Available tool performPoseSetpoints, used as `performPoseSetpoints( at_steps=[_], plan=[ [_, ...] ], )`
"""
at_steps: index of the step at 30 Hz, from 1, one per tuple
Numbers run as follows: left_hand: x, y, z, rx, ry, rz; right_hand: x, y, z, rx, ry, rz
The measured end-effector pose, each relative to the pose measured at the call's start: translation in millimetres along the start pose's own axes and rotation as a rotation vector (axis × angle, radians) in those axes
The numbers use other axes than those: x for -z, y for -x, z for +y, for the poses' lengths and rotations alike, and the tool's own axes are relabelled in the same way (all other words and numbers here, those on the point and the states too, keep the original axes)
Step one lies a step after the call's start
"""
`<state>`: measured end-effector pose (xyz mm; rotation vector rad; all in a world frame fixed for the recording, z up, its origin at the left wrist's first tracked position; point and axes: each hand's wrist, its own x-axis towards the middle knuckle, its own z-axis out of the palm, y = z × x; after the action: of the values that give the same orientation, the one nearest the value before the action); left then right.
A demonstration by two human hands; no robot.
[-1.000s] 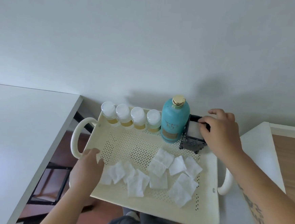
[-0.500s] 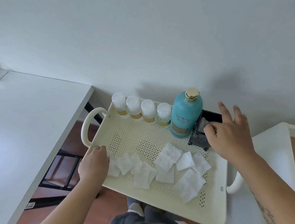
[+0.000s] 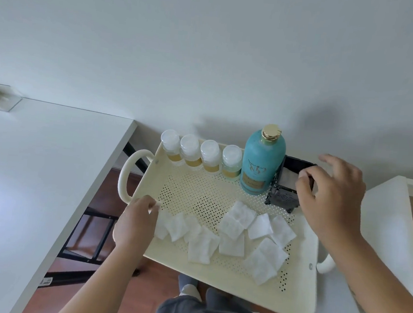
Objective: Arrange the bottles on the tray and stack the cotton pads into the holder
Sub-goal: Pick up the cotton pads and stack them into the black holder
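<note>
The teal bottle [image 3: 262,160] carries script lettering and a gold label, both too blurred to read.

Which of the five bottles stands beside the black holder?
The tall teal bottle with a gold cap; the four small white-capped bottles stand farther left.

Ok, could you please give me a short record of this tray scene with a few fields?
Tray: cream, perforated, two handles.
Small bottles: four, white caps, rowed along the far edge.
Teal bottle: upright, right of that row, gold cap.
Holder: black, far right corner, beside the teal bottle; something pale inside.
Cotton pads: loose, scattered over the near half.
Right hand: open, over the holder.
Left hand: fingers curled at the leftmost pad; grip unclear.
</note>
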<state>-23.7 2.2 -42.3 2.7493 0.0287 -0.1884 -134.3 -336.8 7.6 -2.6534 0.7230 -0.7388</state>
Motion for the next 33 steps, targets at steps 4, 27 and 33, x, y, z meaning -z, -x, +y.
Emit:
performPoseSetpoints(
  at_steps=[4,27,33],
  plan=[
    [17.7,10.8,25.5,-0.036,0.336,-0.064,5.8,20.0,-26.6,0.102,-0.223,0.039],
    [0.8,15.7,64.1,-0.048,0.545,-0.346,23.6,-3.5,-22.9,-0.195,-0.663,-0.523],
    [-14.5,-4.6,7.2,-0.082,0.032,-0.233,28.9,-47.5,15.7,0.023,-0.289,-0.51]
  ],
)
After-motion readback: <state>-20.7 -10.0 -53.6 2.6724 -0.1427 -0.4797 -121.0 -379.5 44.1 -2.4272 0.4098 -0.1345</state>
